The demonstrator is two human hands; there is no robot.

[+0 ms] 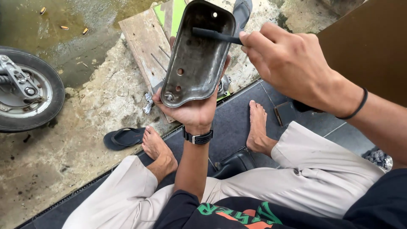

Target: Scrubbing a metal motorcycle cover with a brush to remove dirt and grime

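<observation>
My left hand (193, 111) holds a dull grey metal cover (196, 59) from underneath, its hollow inner side facing me, with a few round holes near its lower end. My right hand (288, 63) grips a thin black tool (214, 34) whose far end lies across the upper inside of the cover. A black watch is on my left wrist and a black band on my right wrist. I sit with bare feet on dark floor tiles.
A small wheel with a tyre (25, 91) stands at the left on wet concrete. A wooden board (144, 40) lies behind the cover. A black sandal (123, 138) rests by my left foot, another (241, 10) at the top. A brown panel (369, 46) is at right.
</observation>
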